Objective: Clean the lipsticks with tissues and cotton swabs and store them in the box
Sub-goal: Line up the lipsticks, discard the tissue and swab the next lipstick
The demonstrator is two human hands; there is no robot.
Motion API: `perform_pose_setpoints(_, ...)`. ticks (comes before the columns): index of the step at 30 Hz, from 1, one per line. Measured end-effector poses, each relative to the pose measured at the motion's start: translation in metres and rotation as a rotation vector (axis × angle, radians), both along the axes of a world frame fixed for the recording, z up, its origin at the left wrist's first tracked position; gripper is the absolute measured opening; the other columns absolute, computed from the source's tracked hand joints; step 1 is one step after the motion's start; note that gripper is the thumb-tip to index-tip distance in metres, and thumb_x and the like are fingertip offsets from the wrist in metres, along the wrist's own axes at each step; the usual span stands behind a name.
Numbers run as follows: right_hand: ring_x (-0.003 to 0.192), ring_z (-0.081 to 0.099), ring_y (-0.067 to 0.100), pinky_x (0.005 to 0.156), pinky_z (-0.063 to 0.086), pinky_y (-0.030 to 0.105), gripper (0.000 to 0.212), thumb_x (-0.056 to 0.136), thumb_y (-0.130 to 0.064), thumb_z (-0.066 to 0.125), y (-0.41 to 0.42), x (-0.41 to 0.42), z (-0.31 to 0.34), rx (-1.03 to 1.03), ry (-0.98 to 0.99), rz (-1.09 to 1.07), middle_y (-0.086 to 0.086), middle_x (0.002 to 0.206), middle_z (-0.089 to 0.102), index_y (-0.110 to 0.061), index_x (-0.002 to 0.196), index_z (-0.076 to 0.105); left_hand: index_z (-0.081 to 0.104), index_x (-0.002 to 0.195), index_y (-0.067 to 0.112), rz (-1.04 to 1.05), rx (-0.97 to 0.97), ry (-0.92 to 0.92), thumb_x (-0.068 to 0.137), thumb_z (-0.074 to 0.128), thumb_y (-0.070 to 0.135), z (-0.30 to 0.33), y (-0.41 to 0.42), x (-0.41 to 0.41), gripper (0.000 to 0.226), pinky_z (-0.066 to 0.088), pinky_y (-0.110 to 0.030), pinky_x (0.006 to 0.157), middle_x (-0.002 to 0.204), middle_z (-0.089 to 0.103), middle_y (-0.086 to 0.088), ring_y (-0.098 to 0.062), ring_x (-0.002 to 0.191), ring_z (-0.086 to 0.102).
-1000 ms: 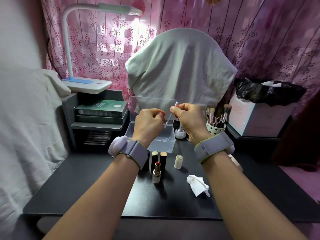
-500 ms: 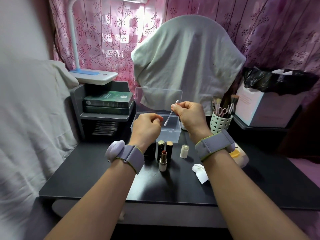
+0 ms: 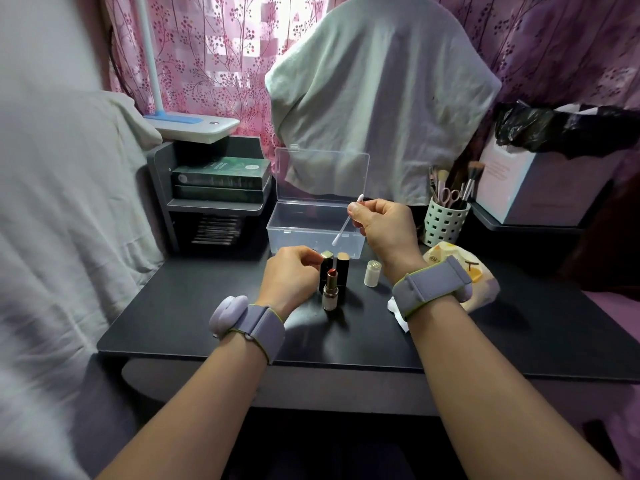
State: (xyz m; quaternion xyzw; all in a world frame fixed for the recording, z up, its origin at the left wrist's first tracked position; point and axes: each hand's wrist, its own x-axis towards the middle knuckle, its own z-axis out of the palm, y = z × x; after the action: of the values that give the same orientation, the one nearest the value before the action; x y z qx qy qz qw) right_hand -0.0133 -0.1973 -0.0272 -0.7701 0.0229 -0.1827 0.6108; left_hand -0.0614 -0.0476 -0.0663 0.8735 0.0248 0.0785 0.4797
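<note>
My right hand (image 3: pixel 384 226) pinches a white cotton swab (image 3: pixel 345 221) above the front edge of the clear plastic box (image 3: pixel 313 233), whose lid stands open. An uncapped red lipstick (image 3: pixel 330 289) stands upright on the black table (image 3: pixel 194 306). Two capped dark tubes (image 3: pixel 335 266) stand just behind it, and a pale cap (image 3: pixel 372 273) stands to their right. My left hand (image 3: pixel 291 277) is low beside the tubes with its fingers curled, fingertips by the gold-topped one. Whether it holds anything is hidden. A crumpled tissue (image 3: pixel 396 310) peeks out under my right wrist.
A tissue pack (image 3: pixel 464 271) lies right of my right wrist. A perforated cup of brushes and scissors (image 3: pixel 446 216) stands behind it. A shelf with green books (image 3: pixel 221 180) and a lamp base (image 3: pixel 194 124) are at the back left, and a bin with a black bag (image 3: pixel 554 168) at the back right.
My left hand has dropped from beside the swab down to the lipstick tubes. My right hand has stayed up with the swab. The view has tilted down toward the table.
</note>
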Motion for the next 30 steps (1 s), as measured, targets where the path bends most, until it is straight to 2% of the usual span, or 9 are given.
perform_pose_setpoints(3, 0.069, 0.059, 0.016, 0.084, 0.054, 0.05, 0.021, 0.082, -0.028, 0.074, 0.002, -0.005, -0.003, 0.016, -0.008, -0.001, -0.004, 0.066, 0.068, -0.02, 0.063, 0.068, 0.078, 0.107, 0.019, -0.016, 0.045, 0.015, 0.084, 0.054, 0.003, -0.009, -0.001, -0.005, 0.036, 0.053, -0.032, 0.093, 0.104, 0.077, 0.0, -0.019, 0.107, 0.067)
perform_pose_setpoints(6, 0.07, 0.059, 0.015, 0.083, 0.054, 0.049, 0.023, 0.086, -0.023, 0.074, 0.003, -0.009, -0.004, 0.021, -0.01, 0.0, -0.003, 0.066, 0.068, -0.02, 0.064, 0.067, 0.076, 0.106, 0.021, -0.02, 0.059, 0.063, 0.081, 0.061, 0.011, -0.017, -0.001, -0.009, 0.032, 0.055, -0.031, 0.086, 0.101, 0.076, 0.002, -0.02, 0.102, 0.068)
perform_pose_setpoints(8, 0.07, 0.06, 0.014, 0.083, 0.055, 0.048, 0.023, 0.086, -0.024, 0.073, 0.002, -0.011, -0.004, 0.024, -0.008, -0.011, -0.004, 0.066, 0.068, -0.019, 0.065, 0.068, 0.075, 0.106, 0.021, -0.032, 0.072, 0.087, 0.078, 0.07, 0.016, -0.021, -0.002, -0.01, 0.029, 0.053, -0.029, 0.087, 0.097, 0.075, 0.003, -0.018, 0.101, 0.068)
perform_pose_setpoints(13, 0.068, 0.057, 0.013, 0.083, 0.055, 0.045, 0.024, 0.086, -0.023, 0.073, -0.003, -0.013, -0.006, 0.052, 0.011, -0.025, -0.005, 0.065, 0.067, -0.019, 0.064, 0.067, 0.071, 0.108, 0.022, -0.058, 0.133, 0.123, 0.073, 0.084, 0.032, -0.032, -0.006, -0.009, 0.039, 0.048, -0.026, 0.085, 0.098, 0.073, 0.005, -0.014, 0.099, 0.065)
perform_pose_setpoints(19, 0.07, 0.059, 0.015, 0.084, 0.054, 0.049, 0.023, 0.083, -0.026, 0.073, -0.008, -0.01, -0.01, 0.066, 0.029, -0.025, -0.006, 0.063, 0.067, -0.019, 0.062, 0.067, 0.073, 0.099, 0.024, -0.042, 0.125, 0.106, 0.072, 0.084, 0.03, -0.045, -0.013, -0.006, 0.03, 0.051, -0.029, 0.083, 0.091, 0.074, 0.007, -0.015, 0.096, 0.068)
perform_pose_setpoints(24, 0.07, 0.059, 0.015, 0.085, 0.054, 0.049, 0.024, 0.085, -0.025, 0.073, -0.009, -0.009, -0.012, 0.066, 0.037, -0.027, -0.006, 0.064, 0.067, -0.019, 0.062, 0.067, 0.072, 0.093, 0.025, -0.032, 0.111, 0.068, 0.077, 0.081, 0.028, -0.047, -0.016, -0.006, 0.019, 0.041, -0.025, 0.071, 0.085, 0.07, 0.009, -0.014, 0.087, 0.064)
perform_pose_setpoints(30, 0.069, 0.058, 0.014, 0.083, 0.054, 0.047, 0.024, 0.086, -0.024, 0.074, -0.006, -0.006, -0.009, 0.063, 0.045, -0.033, -0.006, 0.064, 0.067, -0.02, 0.063, 0.067, 0.072, 0.088, 0.026, -0.044, 0.09, 0.039, 0.075, 0.082, 0.028, -0.046, -0.014, -0.002, 0.017, 0.043, -0.026, 0.071, 0.082, 0.07, 0.011, -0.013, 0.085, 0.066)
